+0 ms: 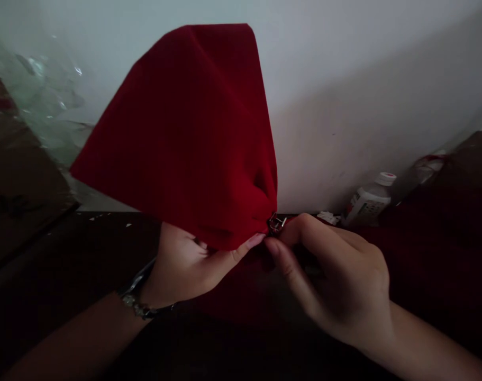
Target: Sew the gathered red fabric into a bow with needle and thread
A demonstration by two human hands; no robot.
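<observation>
A piece of red cloth (193,127) fans out upward and to the left, its folds gathered tight at the lower right. My left hand (189,270) is closed on its lower edge, thumb in front and the other fingers mostly hidden behind the fabric. A small shiny metal buckle (276,223) sits at the gathered end; its exact shape is hard to make out in the dim light. Thumb and forefinger of my right hand (344,280) pinch together at the buckle, close to the left thumb tip. A dark bracelet (135,307) circles the left wrist.
A pale wall (363,95) rises behind the dark table (85,254). To the right, a white-capped bottle (367,203) leans near more dark red cloth (431,254). At the left are a cardboard box (22,169) and clear plastic wrap (46,90).
</observation>
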